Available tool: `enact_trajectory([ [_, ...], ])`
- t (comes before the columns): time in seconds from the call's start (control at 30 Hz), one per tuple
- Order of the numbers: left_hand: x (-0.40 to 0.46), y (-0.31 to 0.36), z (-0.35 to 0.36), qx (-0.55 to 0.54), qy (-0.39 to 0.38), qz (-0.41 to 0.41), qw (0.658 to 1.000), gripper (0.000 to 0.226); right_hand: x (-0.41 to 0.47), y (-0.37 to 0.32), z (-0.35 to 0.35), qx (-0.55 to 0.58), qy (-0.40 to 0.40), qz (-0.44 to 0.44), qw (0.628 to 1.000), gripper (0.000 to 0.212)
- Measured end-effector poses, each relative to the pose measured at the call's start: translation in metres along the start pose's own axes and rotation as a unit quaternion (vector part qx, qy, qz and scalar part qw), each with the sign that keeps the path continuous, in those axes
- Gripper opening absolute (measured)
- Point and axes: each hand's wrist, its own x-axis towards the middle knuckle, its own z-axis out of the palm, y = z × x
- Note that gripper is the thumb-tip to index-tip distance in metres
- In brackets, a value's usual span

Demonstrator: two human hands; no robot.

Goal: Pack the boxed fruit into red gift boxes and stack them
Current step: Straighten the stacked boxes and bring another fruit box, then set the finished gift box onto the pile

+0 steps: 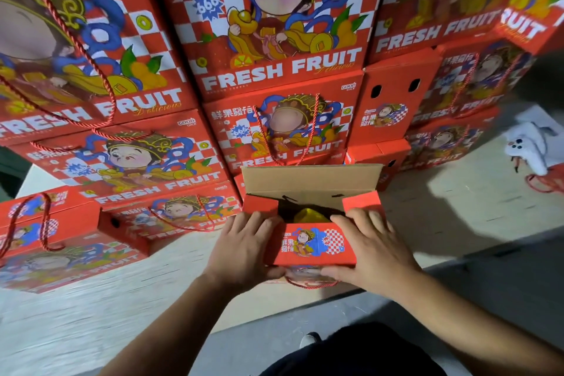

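Before the stack [274, 70], both hands press side flaps of an open gift box [311, 244]: left hand [244, 244], right hand [372, 247], fingers flat, gripping nothing. Closing seems underway; next, probably fold the lid [311, 180] down.

Red boxes, checks and cartoon prints

The stacked gift boxes [274, 40] are red with white checks, blue swirls, yellow fruit and white lettering; the open box [314, 246] shows a plain brown flap [311, 180]; rope handles [76, 49] are red.
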Motion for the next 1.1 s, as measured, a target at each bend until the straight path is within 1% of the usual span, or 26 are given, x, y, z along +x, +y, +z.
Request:
enact_trajectory([
  [0.07,0.003,0.005,-0.001,0.006,0.011,0.001,1.0,0.094,0.001,0.008,-0.002,0.001,0.017,-0.006,1.0,0.095],
  [0.1,0.005,0.007,-0.003,0.003,0.003,-0.001,1.0,0.094,0.002,0.009,-0.002,-0.001,0.02,-0.012,1.0,0.093],
  [0.2,0.005,0.011,-0.002,0.006,-0.022,-0.02,1.0,0.094,0.008,0.009,0.0,-0.008,-0.001,-0.024,1.0,0.092],
  [0.33,0.001,0.015,0.002,0.037,-0.004,-0.041,0.998,0.091,0.009,0.009,0.001,-0.005,-0.018,-0.026,0.999,0.09],
  [0.4,0.001,0.018,0.001,0.052,-0.012,-0.053,0.997,0.091,0.009,0.009,0.0,-0.006,-0.019,-0.024,1.0,0.091],
  [0.5,0.001,0.02,-0.004,0.059,-0.014,-0.067,0.996,0.096,0.008,0.011,-0.005,0.007,-0.035,-0.016,0.999,0.098],
  [0.6,0.002,0.019,-0.006,0.059,-0.01,-0.069,0.996,0.1,0.003,0.016,-0.01,0.03,-0.03,0.003,0.999,0.095],
  [0.73,0.007,0.016,-0.006,0.042,-0.035,-0.065,0.996,0.102,0.006,0.017,-0.007,-0.007,-0.039,-0.011,0.999,0.096],
  [0.8,0.012,0.012,-0.007,0.038,-0.067,-0.072,0.994,0.105,0.011,0.017,-0.007,-0.026,-0.041,-0.019,0.999,0.096],
  [0.87,0.016,0.01,-0.007,0.038,-0.099,-0.074,0.992,0.107,0.014,0.018,-0.009,-0.023,-0.056,-0.022,0.998,0.095],
  [0.9,0.017,0.01,-0.007,0.036,-0.102,-0.071,0.992,0.107,0.013,0.02,-0.008,-0.015,-0.062,-0.026,0.998,0.093],
  [0.93,0.015,0.01,-0.007,0.03,-0.092,-0.066,0.993,0.106,0.01,0.022,-0.008,0.0,-0.066,-0.025,0.998,0.088],
  [1.0,0.01,0.011,-0.005,-0.007,-0.027,-0.065,0.997,0.098,0.005,0.026,-0.01,0.053,-0.06,0.006,0.997,0.075],
  [1.03,0.007,0.013,-0.006,-0.033,0.007,-0.079,0.996,0.089,0.003,0.025,-0.011,0.073,-0.048,0.029,0.996,0.068],
  [1.1,0.007,0.018,-0.007,-0.059,0.05,-0.103,0.992,0.063,0.005,0.013,-0.016,0.061,-0.015,0.049,0.997,0.06],
])
